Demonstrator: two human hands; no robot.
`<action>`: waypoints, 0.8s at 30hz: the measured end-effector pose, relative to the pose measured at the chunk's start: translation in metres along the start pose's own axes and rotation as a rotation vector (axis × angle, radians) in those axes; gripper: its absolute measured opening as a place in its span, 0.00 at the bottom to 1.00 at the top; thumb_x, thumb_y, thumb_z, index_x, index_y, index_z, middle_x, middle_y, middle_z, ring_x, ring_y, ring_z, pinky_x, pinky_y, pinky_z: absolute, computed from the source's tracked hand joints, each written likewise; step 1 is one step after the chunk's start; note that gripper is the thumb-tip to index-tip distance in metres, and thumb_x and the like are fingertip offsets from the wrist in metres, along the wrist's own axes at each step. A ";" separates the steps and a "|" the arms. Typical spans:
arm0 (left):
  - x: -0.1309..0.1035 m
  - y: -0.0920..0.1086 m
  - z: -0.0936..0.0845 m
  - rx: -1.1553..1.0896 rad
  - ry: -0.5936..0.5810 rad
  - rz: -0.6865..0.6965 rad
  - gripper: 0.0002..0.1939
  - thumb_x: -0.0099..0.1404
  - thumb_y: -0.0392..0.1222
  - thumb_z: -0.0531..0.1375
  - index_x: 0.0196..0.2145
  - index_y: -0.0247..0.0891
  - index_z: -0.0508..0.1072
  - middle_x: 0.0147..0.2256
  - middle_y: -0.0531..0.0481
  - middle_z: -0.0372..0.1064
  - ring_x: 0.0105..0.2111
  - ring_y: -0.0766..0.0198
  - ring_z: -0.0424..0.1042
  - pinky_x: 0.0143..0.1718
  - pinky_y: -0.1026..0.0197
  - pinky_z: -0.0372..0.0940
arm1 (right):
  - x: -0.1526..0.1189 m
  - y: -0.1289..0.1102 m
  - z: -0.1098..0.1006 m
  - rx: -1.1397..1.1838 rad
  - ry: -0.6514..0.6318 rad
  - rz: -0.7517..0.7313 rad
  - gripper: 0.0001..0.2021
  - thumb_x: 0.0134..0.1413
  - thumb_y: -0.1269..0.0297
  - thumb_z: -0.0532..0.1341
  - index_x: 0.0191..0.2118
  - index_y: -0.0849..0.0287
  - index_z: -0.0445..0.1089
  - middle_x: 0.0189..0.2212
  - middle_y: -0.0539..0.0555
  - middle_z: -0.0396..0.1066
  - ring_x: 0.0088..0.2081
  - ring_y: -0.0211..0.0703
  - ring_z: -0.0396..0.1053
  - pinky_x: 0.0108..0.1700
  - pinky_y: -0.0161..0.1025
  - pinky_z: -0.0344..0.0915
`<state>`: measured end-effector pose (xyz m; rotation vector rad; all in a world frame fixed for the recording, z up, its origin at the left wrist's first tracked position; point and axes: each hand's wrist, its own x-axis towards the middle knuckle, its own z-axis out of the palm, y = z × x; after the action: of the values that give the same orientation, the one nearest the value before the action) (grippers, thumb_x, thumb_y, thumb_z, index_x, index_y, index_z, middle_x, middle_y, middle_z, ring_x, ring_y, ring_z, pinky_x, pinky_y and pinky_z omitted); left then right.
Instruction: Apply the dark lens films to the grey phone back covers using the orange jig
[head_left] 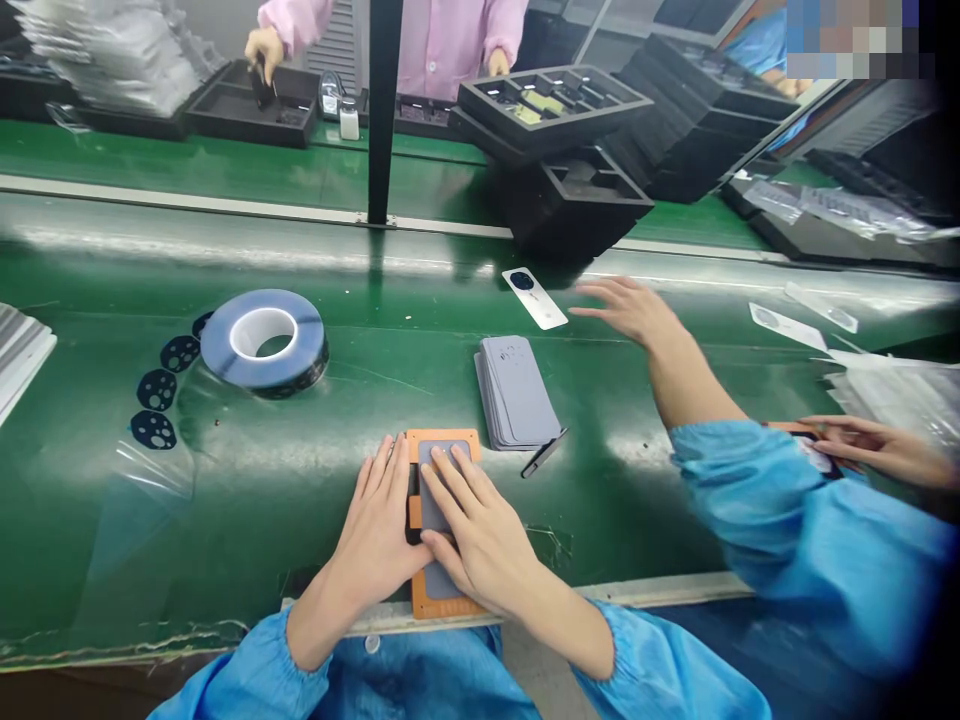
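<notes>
An orange fixture (450, 606) lies at the table's front edge with a grey phone-shaped panel (435, 512) in it. My left hand (379, 535) rests along the fixture's left side, fingers stretched out and held close together. My right hand (484, 535) lies flat over the panel with its fingers apart, hiding part of it. Behind the fixture is a stack of grey panels (517, 395), the top one with camera holes. A thin dark tool (545, 453) lies against the stack's front right corner.
At left sits a roll of blue film (217, 345) with dark camera-shaped stickers (156, 390) trailing off. A white phone-back card (534, 298) lies farther back. A co-worker's hand (637, 310) reaches over at right. Black trays (555, 105) stand beyond the ledge, near another person in pink.
</notes>
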<state>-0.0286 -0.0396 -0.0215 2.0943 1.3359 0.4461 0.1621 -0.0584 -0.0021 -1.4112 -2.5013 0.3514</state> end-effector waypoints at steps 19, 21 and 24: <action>-0.007 0.012 -0.009 -0.286 0.222 -0.092 0.36 0.68 0.48 0.59 0.69 0.41 0.54 0.68 0.37 0.56 0.69 0.44 0.55 0.66 0.39 0.56 | -0.027 -0.007 -0.012 0.224 0.233 0.331 0.22 0.64 0.55 0.61 0.62 0.45 0.67 0.64 0.61 0.66 0.61 0.65 0.69 0.61 0.73 0.64; -0.011 0.017 -0.014 -0.390 0.276 -0.140 0.27 0.70 0.48 0.57 0.64 0.41 0.63 0.61 0.38 0.66 0.60 0.47 0.66 0.59 0.44 0.64 | -0.030 -0.011 -0.023 0.383 0.246 0.391 0.17 0.65 0.55 0.60 0.58 0.44 0.70 0.64 0.59 0.66 0.62 0.62 0.68 0.60 0.68 0.68; -0.017 0.020 -0.022 -0.611 0.239 -0.222 0.21 0.72 0.51 0.53 0.58 0.39 0.68 0.46 0.42 0.73 0.41 0.56 0.74 0.42 0.54 0.70 | -0.034 -0.020 -0.039 0.606 0.218 0.376 0.17 0.67 0.57 0.58 0.59 0.42 0.69 0.63 0.57 0.68 0.64 0.58 0.66 0.62 0.62 0.68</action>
<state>-0.0348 -0.0540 0.0089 1.4090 1.3295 0.8989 0.1758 -0.0944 0.0380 -1.5304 -1.7315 0.8835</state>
